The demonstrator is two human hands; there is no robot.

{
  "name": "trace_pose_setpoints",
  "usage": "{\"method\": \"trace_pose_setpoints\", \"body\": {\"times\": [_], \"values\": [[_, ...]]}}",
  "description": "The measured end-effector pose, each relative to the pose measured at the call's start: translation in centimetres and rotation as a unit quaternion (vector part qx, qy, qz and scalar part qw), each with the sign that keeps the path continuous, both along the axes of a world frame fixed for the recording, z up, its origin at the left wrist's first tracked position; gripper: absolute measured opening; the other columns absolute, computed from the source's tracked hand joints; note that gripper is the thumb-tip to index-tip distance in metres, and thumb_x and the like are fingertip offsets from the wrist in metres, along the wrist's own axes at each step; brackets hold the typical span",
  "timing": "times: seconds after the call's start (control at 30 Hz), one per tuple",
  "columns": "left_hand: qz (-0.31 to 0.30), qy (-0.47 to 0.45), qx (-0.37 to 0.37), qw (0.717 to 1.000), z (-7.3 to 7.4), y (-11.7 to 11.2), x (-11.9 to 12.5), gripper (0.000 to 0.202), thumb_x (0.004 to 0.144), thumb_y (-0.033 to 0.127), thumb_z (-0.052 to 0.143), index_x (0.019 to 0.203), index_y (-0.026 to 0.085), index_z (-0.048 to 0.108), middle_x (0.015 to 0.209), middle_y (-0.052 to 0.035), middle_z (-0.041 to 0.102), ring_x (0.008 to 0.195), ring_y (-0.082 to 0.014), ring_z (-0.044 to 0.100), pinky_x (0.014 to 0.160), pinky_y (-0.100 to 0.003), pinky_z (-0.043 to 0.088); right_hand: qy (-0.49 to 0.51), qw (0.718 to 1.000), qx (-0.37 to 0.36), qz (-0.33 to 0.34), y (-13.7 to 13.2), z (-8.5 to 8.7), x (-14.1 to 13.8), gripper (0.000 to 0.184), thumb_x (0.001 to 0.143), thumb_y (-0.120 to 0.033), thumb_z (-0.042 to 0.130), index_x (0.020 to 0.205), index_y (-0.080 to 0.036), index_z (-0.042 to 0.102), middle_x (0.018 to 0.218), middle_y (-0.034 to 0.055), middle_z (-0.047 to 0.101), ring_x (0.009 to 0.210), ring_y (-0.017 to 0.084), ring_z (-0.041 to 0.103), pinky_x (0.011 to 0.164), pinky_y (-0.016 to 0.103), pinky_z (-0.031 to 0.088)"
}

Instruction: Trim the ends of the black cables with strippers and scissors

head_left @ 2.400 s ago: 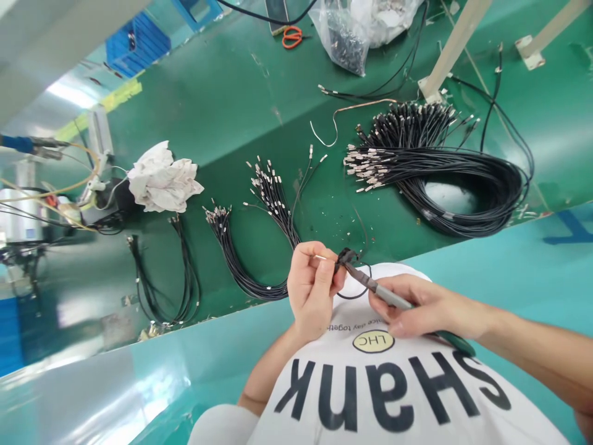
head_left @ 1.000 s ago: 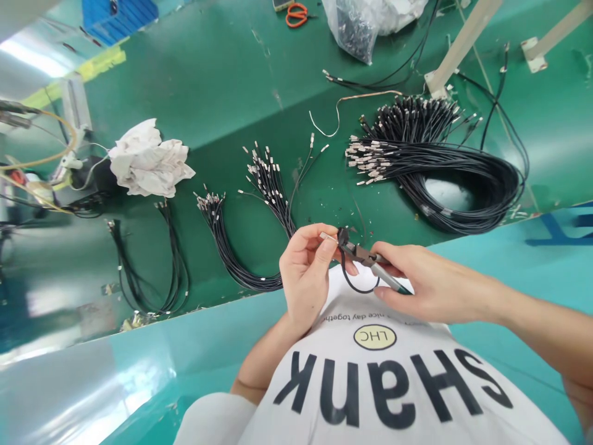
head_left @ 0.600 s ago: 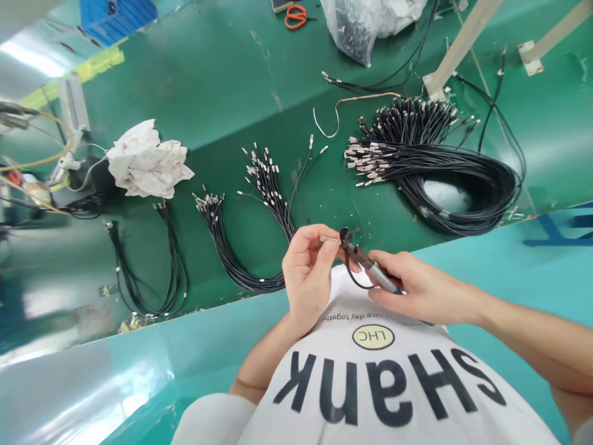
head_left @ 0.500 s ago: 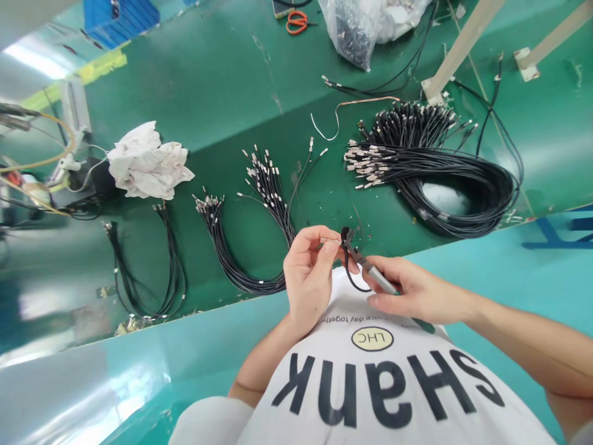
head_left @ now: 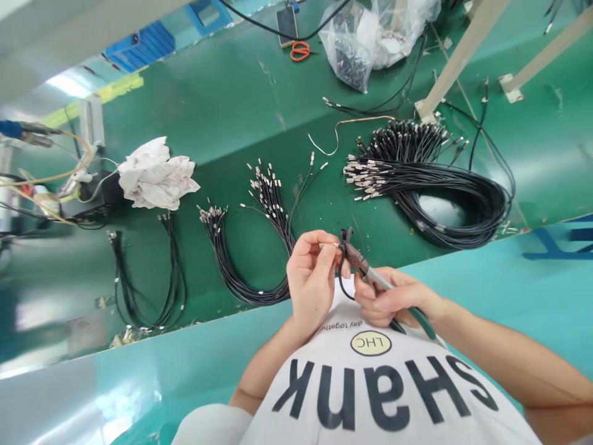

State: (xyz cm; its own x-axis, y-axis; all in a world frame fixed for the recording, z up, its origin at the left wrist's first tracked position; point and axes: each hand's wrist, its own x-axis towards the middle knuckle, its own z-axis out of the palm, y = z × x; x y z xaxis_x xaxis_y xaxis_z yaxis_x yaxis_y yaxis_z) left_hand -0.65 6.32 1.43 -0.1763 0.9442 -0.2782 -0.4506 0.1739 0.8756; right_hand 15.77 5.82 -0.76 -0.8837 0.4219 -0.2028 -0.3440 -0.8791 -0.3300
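Right hand [head_left: 386, 303] now curled tighter round the pliers [head_left: 365, 270] than a second ago | left hand [head_left: 311, 279] pinches the thin cable [head_left: 341, 279] end – held above the desk's [head_left: 241, 93] near edge | keep the metal tip steady, squeeze squarely – no twisting.

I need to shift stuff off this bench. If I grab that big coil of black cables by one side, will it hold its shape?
Probably not. The coil is many thin loose strands, so it would likely sag and droop. Only small bands seem to bind it, so strands may slip out. Its metal-tipped ends fan out freely and could snag the neighbouring wires.
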Motion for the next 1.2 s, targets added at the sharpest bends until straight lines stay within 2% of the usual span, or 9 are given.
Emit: {"method": "trace_pose_setpoints", "body": {"times": [0.07, 0.13, 0.27, 0.3, 0.37, 0.53, 0.77, 0.97, 1.2], "values": [[-0.010, 0.004, 0.008, 1.000, 0.3, 0.0, -0.2, 0.008, 0.093, 0.025, 0.065, 0.092, 0.019, 0.061, 0.086, 0.0013, 0.061, 0.052, -0.0057, 0.057, 0.050, -0.021, 0.049, -0.068, 0.995, 0.077, 0.016, 0.4, 0.5, 0.7, 0.028, 0.085, -0.033, 0.072, 0.088, -0.019, 0.048, 0.069, -0.0075, 0.035, 0.052, 0.006, 0.025, 0.048, 0.026, 0.019], [-0.033, 0.020, 0.016, 0.999, 0.5, -0.1, -0.4, 0.006, 0.094, 0.024, 0.065, 0.093, 0.019, 0.061, 0.082, 0.0018, 0.060, 0.052, -0.0066, 0.059, 0.051, -0.021, 0.049, -0.195, 0.956, 0.212, 0.051, 1.2, 1.7, 1.5, 0.026, 0.086, -0.033, 0.071, 0.090, -0.019, 0.049, 0.074, -0.0059, 0.038, 0.059, 0.009, 0.031, 0.053, 0.027, 0.025], [-0.063, 0.047, 0.021, 0.997, 0.9, -0.2, -0.9, 0.007, 0.094, 0.025, 0.065, 0.096, 0.019, 0.061, 0.072, 0.0029, 0.059, 0.052, -0.0083, 0.061, 0.053, -0.021, 0.049, -0.414, 0.776, 0.457, 0.134, 2.7, 4.9, 2.8, 0.014, 0.089, -0.025, 0.061, 0.096, -0.021, 0.049, 0.080, -0.0043, 0.046, 0.071, 0.014, 0.041, 0.062, 0.029, 0.030], [-0.064, 0.045, 0.019, 0.997, 0.9, -0.2, -1.0, 0.007, 0.094, 0.025, 0.065, 0.096, 0.019, 0.061, 0.071, 0.0032, 0.058, 0.051, -0.0085, 0.061, 0.053, -0.021, 0.049, -0.434, 0.744, 0.485, 0.150, 3.0, 5.5, 2.9, 0.014, 0.089, -0.024, 0.060, 0.096, -0.022, 0.048, 0.080, -0.0043, 0.048, 0.072, 0.014, 0.043, 0.062, 0.030, 0.031], [-0.067, 0.031, 0.014, 0.997, 0.9, -0.2, -1.0, 0.007, 0.095, 0.025, 0.064, 0.096, 0.020, 0.060, 0.068, 0.0039, 0.057, 0.051, -0.0085, 0.060, 0.052, -0.021, 0.048, -0.450, 0.713, 0.509, 0.174, 3.4, 6.5, 2.7, 0.014, 0.089, -0.025, 0.058, 0.093, -0.022, 0.045, 0.079, -0.0044, 0.050, 0.072, 0.015, 0.046, 0.063, 0.030, 0.032], [-0.059, -0.012, -0.006, 0.998, 1.0, 0.0, -0.9, 0.009, 0.092, 0.026, 0.067, 0.093, 0.019, 0.061, 0.072, 0.0040, 0.055, 0.048, -0.0066, 0.057, 0.047, -0.020, 0.047, -0.445, 0.706, 0.512, 0.207, 3.8, 7.2, 2.3, 0.015, 0.088, -0.027, 0.058, 0.091, -0.023, 0.043, 0.080, -0.0031, 0.051, 0.073, 0.017, 0.048, 0.064, 0.031, 0.034], [-0.050, -0.013, -0.023, 0.998, 1.1, -0.1, -0.7, 0.013, 0.090, 0.029, 0.070, 0.091, 0.020, 0.060, 0.072, 0.0039, 0.054, 0.046, -0.0058, 0.053, 0.044, -0.018, 0.045, -0.441, 0.712, 0.516, 0.179, 3.2, 5.7, 2.7, 0.018, 0.091, -0.035, 0.058, 0.094, -0.023, 0.045, 0.082, -0.0014, 0.053, 0.073, 0.018, 0.050, 0.062, 0.031, 0.034], [-0.057, -0.028, -0.036, 0.997, 1.0, 0.1, -0.5, 0.015, 0.090, 0.030, 0.071, 0.092, 0.019, 0.061, 0.074, 0.0030, 0.056, 0.046, -0.0045, 0.049, 0.042, -0.017, 0.042, -0.449, 0.710, 0.518, 0.160, 3.2, 5.4, 2.5, 0.017, 0.090, -0.030, 0.059, 0.090, -0.024, 0.043, 0.077, -0.0037, 0.052, 0.067, 0.015, 0.046, 0.060, 0.031, 0.031], [-0.059, -0.022, -0.041, 0.997, 0.8, 0.3, -0.4, 0.015, 0.090, 0.031, 0.070, 0.092, 0.020, 0.059, 0.073, 0.0035, 0.055, 0.049, -0.0059, 0.050, 0.046, -0.018, 0.045, -0.445, 0.745, 0.486, 0.103, 2.2, 4.2, 2.1, 0.020, 0.090, -0.021, 0.056, 0.082, -0.023, 0.038, 0.066, -0.0084, 0.039, 0.057, 0.011, 0.034, 0.054, 0.030, 0.025]]}}
